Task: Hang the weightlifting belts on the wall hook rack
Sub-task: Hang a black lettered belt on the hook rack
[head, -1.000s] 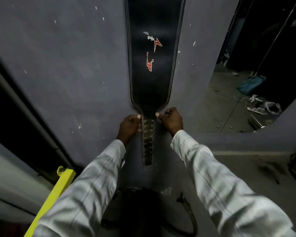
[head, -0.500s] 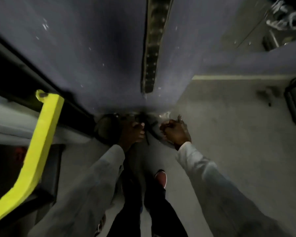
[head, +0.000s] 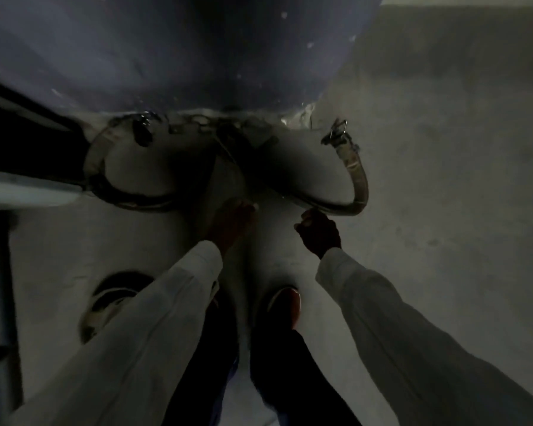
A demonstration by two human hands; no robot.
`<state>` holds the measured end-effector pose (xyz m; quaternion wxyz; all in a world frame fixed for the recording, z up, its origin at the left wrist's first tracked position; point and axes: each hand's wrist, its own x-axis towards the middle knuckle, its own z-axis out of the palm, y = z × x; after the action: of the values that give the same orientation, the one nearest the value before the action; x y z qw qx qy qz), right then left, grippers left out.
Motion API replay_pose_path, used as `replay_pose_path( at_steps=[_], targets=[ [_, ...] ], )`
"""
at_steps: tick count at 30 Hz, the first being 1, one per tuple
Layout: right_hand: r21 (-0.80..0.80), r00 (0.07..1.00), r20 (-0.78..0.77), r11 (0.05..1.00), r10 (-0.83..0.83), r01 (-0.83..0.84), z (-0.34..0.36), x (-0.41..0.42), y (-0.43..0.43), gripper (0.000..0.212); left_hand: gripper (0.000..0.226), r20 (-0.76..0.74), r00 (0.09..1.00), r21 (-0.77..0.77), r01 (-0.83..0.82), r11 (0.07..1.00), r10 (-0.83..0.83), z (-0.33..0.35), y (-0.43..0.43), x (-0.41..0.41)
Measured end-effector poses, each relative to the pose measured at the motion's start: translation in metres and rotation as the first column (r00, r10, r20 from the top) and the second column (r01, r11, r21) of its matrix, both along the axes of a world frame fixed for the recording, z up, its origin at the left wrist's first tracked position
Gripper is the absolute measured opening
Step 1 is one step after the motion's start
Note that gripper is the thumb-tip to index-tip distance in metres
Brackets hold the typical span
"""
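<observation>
Two curled, worn leather weightlifting belts on pale concrete floor [head: 443,179] at foot of dark blue-grey wall [head: 166,50]: left belt [head: 105,186], right belt [head: 359,182] with metal buckle. Right hand [head: 319,230] fingers pinched on right belt's lower curve. Left hand [head: 231,222] blurred, fingers extended, loose, between belts; contact unclear.

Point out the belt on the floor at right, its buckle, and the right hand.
belt [head: 360,179], head view, on its curved strap.
buckle [head: 339,132], head view, on the metal frame at the strap's end.
right hand [head: 319,230], head view, on its back.
</observation>
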<state>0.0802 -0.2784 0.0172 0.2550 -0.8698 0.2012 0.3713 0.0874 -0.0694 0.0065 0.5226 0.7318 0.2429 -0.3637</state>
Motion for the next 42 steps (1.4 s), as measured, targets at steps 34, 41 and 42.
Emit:
replay_pose_path(
  at_steps=[34,41,42],
  targets=[
    [0.878,0.661,-0.204,0.163,-0.722,0.449,0.149,0.042,-0.066,0.049,0.066,0.169,0.98,-0.154,0.136,0.979,-0.109,0.181,-0.059,0.066],
    [0.738,0.82,-0.245,0.449,-0.517,0.504,0.295,-0.022,-0.049,0.034,0.033,0.332,0.94,-0.199,0.149,0.969,-0.077,0.308,-0.09,0.064],
    [0.725,0.821,-0.227,0.472,-0.524,0.501,0.315,-0.023,-0.055,0.04,0.028,0.297,0.954,-0.223,0.116,0.968,-0.046,0.318,-0.087,0.055]
  ],
)
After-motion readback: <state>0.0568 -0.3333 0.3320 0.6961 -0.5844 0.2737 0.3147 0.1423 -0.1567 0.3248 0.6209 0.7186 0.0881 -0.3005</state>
